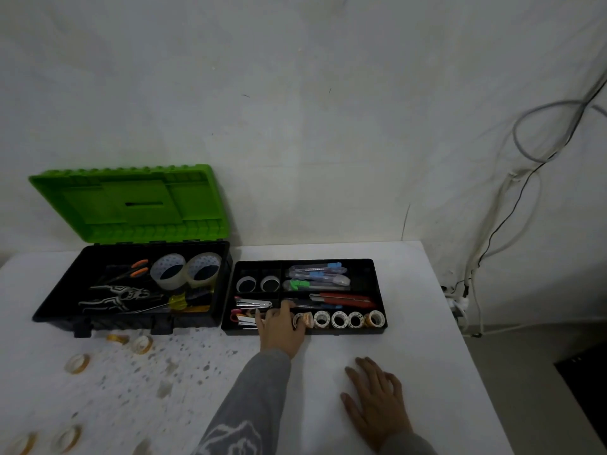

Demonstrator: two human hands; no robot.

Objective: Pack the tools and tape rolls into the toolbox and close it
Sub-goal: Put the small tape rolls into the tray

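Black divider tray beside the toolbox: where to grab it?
Grip the black plastic divider tray at its right end wall, from the right, and its front wall near the left corner, from the front. Its left end sits close against the green-lidded black toolbox; long and loaded, it likely needs two spaced grips.

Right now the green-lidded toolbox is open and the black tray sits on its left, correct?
No. The head view shows the black tray on the right of the open green-lidded toolbox, not its left.
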